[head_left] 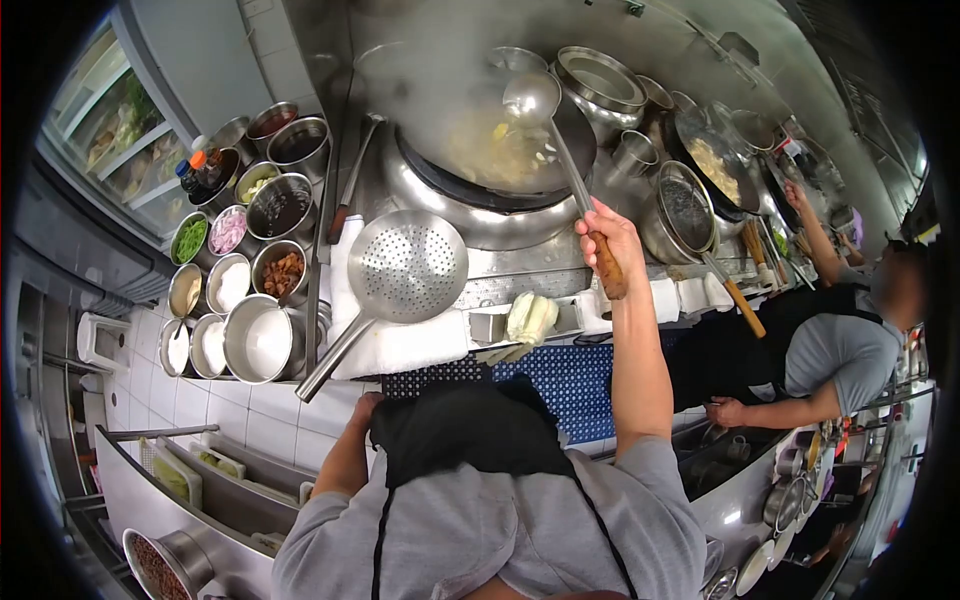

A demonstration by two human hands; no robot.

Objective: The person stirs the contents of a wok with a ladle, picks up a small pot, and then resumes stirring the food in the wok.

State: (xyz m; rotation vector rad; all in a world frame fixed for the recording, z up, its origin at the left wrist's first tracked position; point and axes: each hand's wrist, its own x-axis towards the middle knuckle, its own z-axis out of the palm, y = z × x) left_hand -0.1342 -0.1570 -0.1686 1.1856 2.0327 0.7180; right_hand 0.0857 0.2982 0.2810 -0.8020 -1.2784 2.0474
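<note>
The right hand [606,238] is closed tight round the wooden grip of the ladle [531,98], which is long, stiff, probably bowl-heavy and hot over the steaming wok [490,150], so the wood is the place to hold; the left hand [363,408], low by the apron, is too hidden to tell.

The wok [500,150] sits behind the counter edge. The ladle [530,98] has its bowl over the wok and its handle in the right hand [608,238], which is at the front right of the wok. To the left of this hand a skimmer [405,265] lies on a towel [410,350]. Further left stand the seasoning bowls [255,250]. At the far right a co-worker [840,350] stands before a second wok [715,160].
</note>
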